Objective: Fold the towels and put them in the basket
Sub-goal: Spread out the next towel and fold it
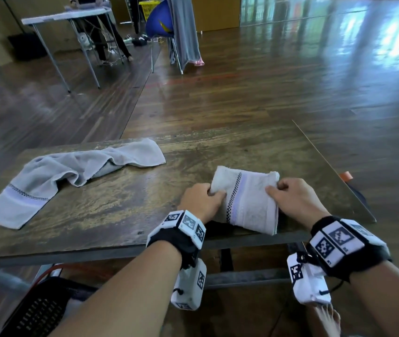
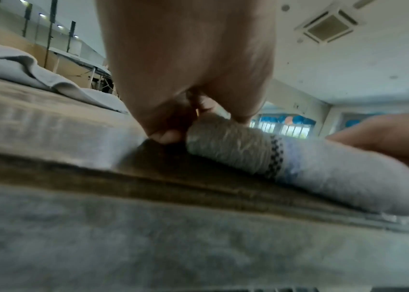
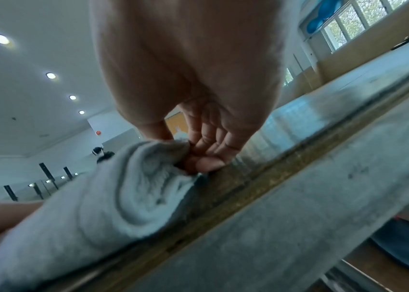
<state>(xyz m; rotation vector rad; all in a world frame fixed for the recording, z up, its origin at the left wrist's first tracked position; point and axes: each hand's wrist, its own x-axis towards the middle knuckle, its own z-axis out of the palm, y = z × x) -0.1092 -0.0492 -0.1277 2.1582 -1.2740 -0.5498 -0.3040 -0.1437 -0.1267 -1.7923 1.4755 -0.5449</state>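
A folded white towel with a checkered stripe lies at the near edge of the wooden table. My left hand pinches its left side, thumb and fingers curled on the cloth. My right hand pinches its right side. In the left wrist view the folded towel is held by the left hand. The right wrist view has the right hand gripping the folded towel at its layered edge. A second, crumpled towel lies on the left of the table. A black basket sits on the floor at lower left.
The far table stands at the back left with a person behind it. A blue chair draped with a grey cloth stands beyond my table. An orange object sits off the table's right edge.
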